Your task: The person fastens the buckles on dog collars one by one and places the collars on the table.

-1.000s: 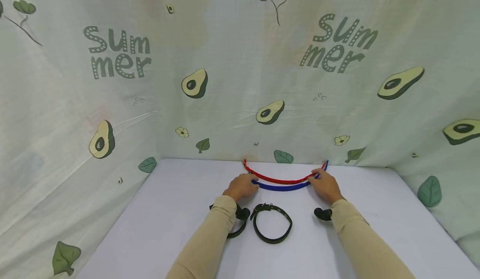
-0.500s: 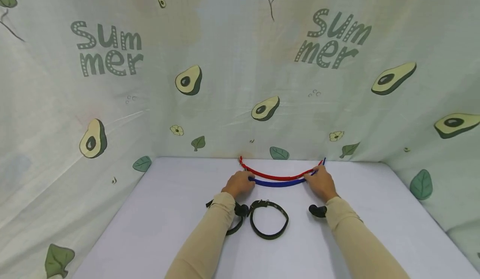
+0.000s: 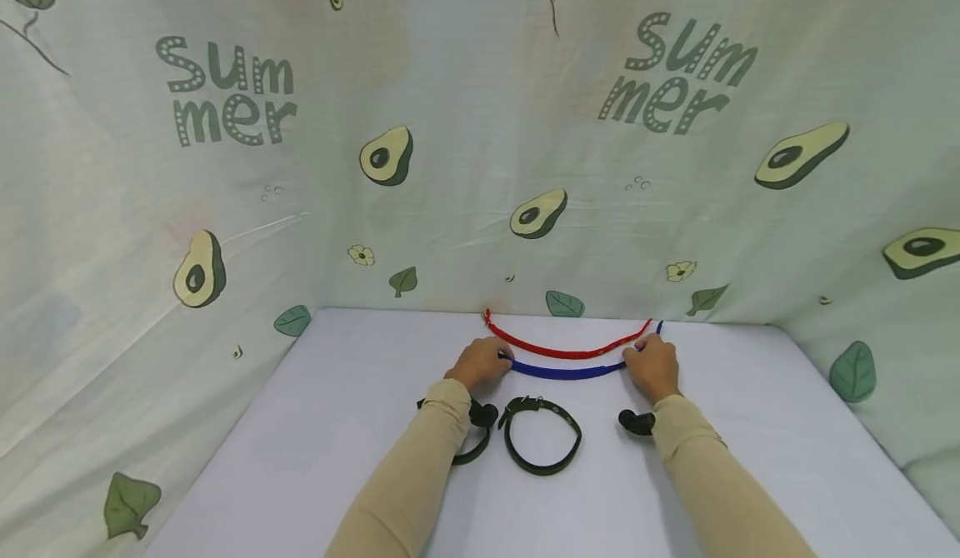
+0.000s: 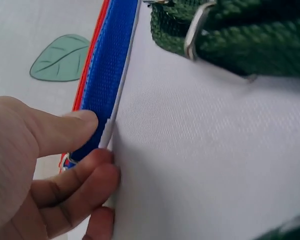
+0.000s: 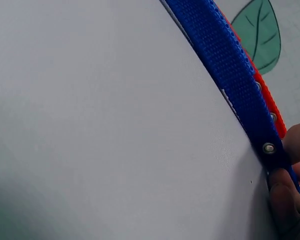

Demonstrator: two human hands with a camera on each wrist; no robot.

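Note:
A blue collar (image 3: 566, 372) with metal eyelets lies curved on the table between my two hands. My left hand (image 3: 480, 363) pinches its left end between thumb and fingers, seen close in the left wrist view on the blue webbing (image 4: 107, 60). At the other end my right hand (image 3: 654, 366) pinches the strap just past an eyelet (image 5: 269, 148), and a short blue tip sticks out beyond the fingers. Right behind it a red collar (image 3: 566, 354) lies stretched in a similar curve, its ends near the back edge.
A dark green collar (image 3: 545, 469) forms a buckled loop in front of the hands. Another dark green collar (image 3: 472, 454) lies partly hidden beneath my left forearm. The white table (image 3: 337, 425) meets a printed cloth wall (image 3: 450, 125) at its back edge.
My right hand has shifted slightly right along with the blue collar's end, which now lies apart from the red collar's right end. The left hand stays nearly in place.

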